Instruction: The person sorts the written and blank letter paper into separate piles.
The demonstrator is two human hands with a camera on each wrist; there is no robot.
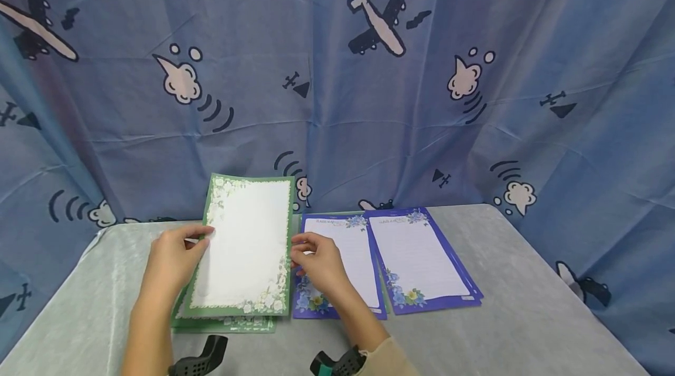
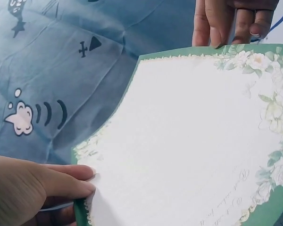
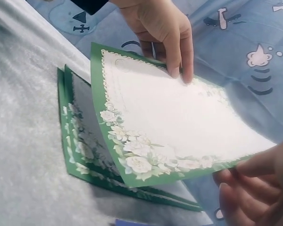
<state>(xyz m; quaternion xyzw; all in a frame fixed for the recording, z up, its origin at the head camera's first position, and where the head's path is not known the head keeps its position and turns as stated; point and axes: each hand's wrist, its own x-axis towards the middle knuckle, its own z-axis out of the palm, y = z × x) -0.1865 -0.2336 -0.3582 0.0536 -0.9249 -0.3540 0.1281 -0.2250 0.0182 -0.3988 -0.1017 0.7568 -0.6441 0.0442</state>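
A sheet of green-bordered floral paper is held up, tilted, above the table. My left hand pinches its left edge between thumb and fingers. On the opposite edge my right hand pinches the sheet too; in the right wrist view this hand has its thumb on top and fingers below. Beneath the raised sheet lie more green floral sheets, mostly hidden in the head view. The sheet bows slightly between the hands in the left wrist view.
Two stacks of purple-bordered paper lie to the right, a nearer-middle stack partly behind my right hand and a right stack slightly turned. A grey cloth covers the table. A blue airplane-print curtain hangs behind its back edge.
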